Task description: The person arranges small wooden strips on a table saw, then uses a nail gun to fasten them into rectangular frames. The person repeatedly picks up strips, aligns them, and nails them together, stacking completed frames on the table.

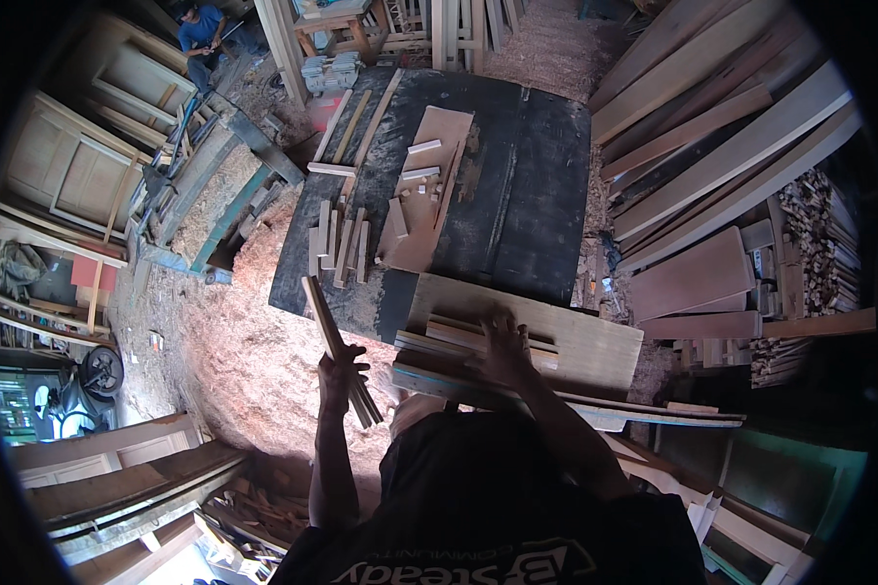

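Observation:
My left hand [339, 373] is closed round a small bundle of wooden strips [322, 314], held slanting over the shavings left of the table. More wooden strips [449, 332] lie side by side on a plywood board [595, 343] at the table's near edge. Over these strips rests my right hand [504, 351], its fingers spread and pointing away from me; whether it grips one is not plain. Several short wooden pieces [346, 244] stand out on the black tabletop [537, 185], beside a brown panel [439, 132] bearing small offcuts.
Wood shavings [234, 341] cover the floor on the left. Long planks [732, 136] lean at the right, above stacked offcuts [824, 253]. Door panels [78, 175] stand at the far left. A person in a blue shirt [202, 29] sits at the back left.

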Tool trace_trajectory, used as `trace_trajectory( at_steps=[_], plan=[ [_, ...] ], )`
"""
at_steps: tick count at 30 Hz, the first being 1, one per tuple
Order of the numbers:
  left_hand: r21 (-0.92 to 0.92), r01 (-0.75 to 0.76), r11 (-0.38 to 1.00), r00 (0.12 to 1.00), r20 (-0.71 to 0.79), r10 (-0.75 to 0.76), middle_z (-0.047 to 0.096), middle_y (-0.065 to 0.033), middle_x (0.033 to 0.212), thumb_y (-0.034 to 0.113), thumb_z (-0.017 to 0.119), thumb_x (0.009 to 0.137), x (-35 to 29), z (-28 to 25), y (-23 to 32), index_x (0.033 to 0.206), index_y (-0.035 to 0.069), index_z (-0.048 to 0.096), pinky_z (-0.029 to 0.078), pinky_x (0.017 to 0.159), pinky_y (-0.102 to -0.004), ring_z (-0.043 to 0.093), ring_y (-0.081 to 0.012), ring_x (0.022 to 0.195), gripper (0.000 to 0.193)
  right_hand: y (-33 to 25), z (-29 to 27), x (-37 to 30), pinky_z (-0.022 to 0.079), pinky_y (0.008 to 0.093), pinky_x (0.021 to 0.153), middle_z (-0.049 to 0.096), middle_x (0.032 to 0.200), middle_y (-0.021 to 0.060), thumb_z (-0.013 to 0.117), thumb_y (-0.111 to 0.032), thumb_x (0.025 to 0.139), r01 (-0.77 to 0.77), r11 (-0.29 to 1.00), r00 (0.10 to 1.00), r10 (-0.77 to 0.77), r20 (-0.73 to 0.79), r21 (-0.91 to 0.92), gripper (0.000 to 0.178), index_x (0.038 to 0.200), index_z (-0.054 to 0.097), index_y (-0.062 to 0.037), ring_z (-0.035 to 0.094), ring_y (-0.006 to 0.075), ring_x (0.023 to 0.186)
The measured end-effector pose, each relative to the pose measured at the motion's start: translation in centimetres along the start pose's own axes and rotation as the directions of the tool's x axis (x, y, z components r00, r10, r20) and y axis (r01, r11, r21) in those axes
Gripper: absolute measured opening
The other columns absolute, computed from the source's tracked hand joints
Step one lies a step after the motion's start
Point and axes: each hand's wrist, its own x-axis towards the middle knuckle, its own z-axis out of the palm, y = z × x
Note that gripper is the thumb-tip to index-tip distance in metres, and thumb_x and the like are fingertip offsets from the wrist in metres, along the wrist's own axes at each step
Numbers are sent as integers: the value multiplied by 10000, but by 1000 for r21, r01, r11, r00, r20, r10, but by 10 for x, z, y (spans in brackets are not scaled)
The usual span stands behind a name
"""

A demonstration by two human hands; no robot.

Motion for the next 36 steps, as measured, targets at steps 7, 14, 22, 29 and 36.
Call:
trace_trajectory(
  at_steps=[7,14,22,29,36],
  plan=[
    [438,-15,899,998,-50,41,664,-139,810,271,643,939,23,45,-54,1137,-3,619,527,558,-391,657,-208,677,339,14,-3,39,502,478,978,606,1248,249,815,-463,733,-26,961,943,-67,325,275,772,1279,575,28,611,393,1151],
    [574,-134,808,990,38,137,697,-229,880,296,646,953,37,47,-54,1177,-26,590,536,707,-463,712,-327,845,396,-8,13,39,513,477,957,668,1083,271,800,-273,672,136,931,944,-225,240,338,661,1226,613,34,646,406,1056],
    [6,-43,999,986,160,42,708,-130,1013,257,635,981,35,44,-41,1133,-28,619,587,857,-391,706,-229,977,323,-18,-5,46,540,459,883,691,1018,257,770,-311,634,39,933,866,-210,453,358,596,1100,661,45,670,414,985],
    [-29,-96,995,982,159,100,706,-176,1126,321,623,986,22,37,-19,1222,-12,552,585,745,-379,712,-308,1042,415,47,-38,23,529,473,824,684,944,253,749,-287,648,-61,938,904,-92,417,341,492,1025,669,19,678,396,919],
    [-415,-118,902,993,-23,119,663,-185,1223,369,585,1014,-2,56,25,1220,22,570,552,815,-399,676,-307,1093,404,153,-17,-68,508,513,767,635,882,189,752,-164,632,29,1000,994,-28,110,-11,577,1163,567,-35,627,396,846]
  ],
)
